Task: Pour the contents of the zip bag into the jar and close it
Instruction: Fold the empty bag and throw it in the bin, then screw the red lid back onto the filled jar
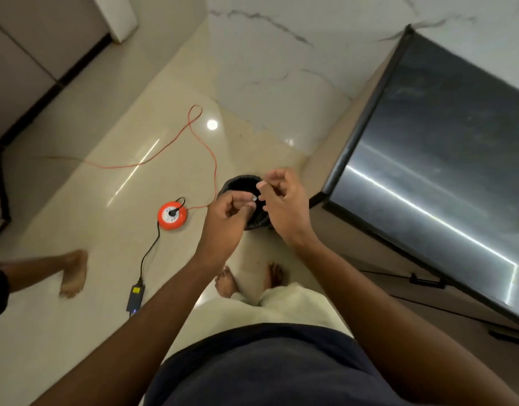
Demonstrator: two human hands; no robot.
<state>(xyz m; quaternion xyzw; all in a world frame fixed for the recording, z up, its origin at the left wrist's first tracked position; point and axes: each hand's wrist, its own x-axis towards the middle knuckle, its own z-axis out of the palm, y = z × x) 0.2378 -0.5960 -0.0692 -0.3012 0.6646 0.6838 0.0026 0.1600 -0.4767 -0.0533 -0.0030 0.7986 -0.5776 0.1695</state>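
No zip bag or jar is in view. My left hand (pixel 227 213) and my right hand (pixel 281 200) are held together over a black bin (pixel 240 183) lined with a dark bag, which stands on the floor. Their fingertips meet on a small white piece (pixel 254 197); it is too small to tell what it is. The other fingers of both hands are curled in. My hands hide the near part of the bin.
A dark glossy tabletop (pixel 446 171) fills the right side, close to the bin. On the floor to the left lie an orange extension reel (pixel 172 214), its orange cord (pixel 205 148) and a black adapter (pixel 135 297). Another person's foot (pixel 73 273) is at far left.
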